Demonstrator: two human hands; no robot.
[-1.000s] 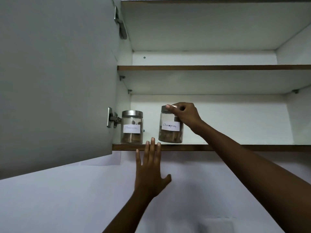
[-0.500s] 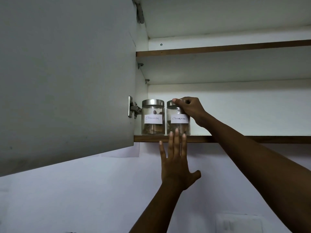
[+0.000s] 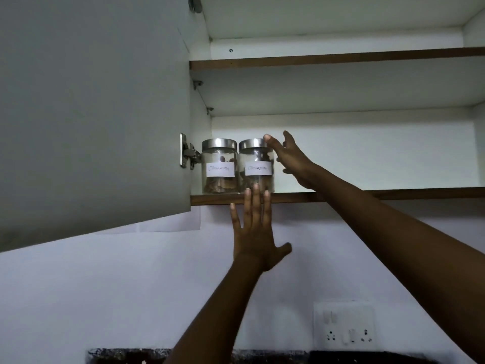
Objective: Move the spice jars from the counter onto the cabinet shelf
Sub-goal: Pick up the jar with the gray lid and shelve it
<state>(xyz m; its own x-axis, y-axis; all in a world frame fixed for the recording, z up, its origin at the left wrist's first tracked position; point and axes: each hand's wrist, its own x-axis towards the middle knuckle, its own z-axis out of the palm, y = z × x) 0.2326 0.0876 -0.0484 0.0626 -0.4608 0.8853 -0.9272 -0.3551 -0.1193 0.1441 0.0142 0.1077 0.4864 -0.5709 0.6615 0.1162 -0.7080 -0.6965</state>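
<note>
1. Fingers [image 3: 268, 139] of right hand [image 3: 291, 160]: spread apart, loose, thumb tip touching the lid edge of the right-hand clear glass spice jar with steel lid and white handwritten label [image 3: 256, 166]; nothing clasped.
2. Fingers [image 3: 255, 198] of left hand [image 3: 256, 232]: straight, slightly splayed, empty, raised flat before the wall, tips overlapping the brown wooden front edge of the bottom cabinet shelf [image 3: 393, 194].
3. Right-hand jar: upright on the bottom shelf, brown sticks inside.
4. Left-hand clear glass spice jar, same steel lid and white label [image 3: 220, 166]: upright on the same shelf, just beside its twin, near the cabinet's left wall.
5. Grey cabinet door [image 3: 91, 114]: swung open at left, metal hinge [image 3: 187, 155] near the jars.
6. White switch-and-socket plate [image 3: 345, 327]: on the wall, lower right.
</note>
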